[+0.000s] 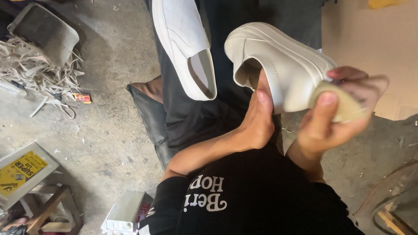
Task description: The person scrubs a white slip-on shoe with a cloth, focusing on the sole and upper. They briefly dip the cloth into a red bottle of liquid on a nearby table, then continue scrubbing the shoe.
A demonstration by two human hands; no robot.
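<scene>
Two white shoes: left hand point(257, 124) tucked inside one shoe point(283, 65), right hand point(331, 117) fingers pinching a sponge point(344, 102); the other shoe point(185, 43) rests on the lap.

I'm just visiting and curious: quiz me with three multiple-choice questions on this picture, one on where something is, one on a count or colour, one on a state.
1. Where is the left hand?
A. inside the opening of a shoe
B. flat on the floor
C. on the tin

2. How many white shoes show?
A. one
B. two
C. four

3. What is the right hand doing?
A. hanging open
B. gripping a tan pad against the shoe
C. holding a hammer

Answers:
1 A, its fingers vanish into the held shoe, thumb outside.
2 B, the held one and another shoe lying on the lap.
3 B, thumb and fingers close on the pad at the shoe's sole edge.
</scene>
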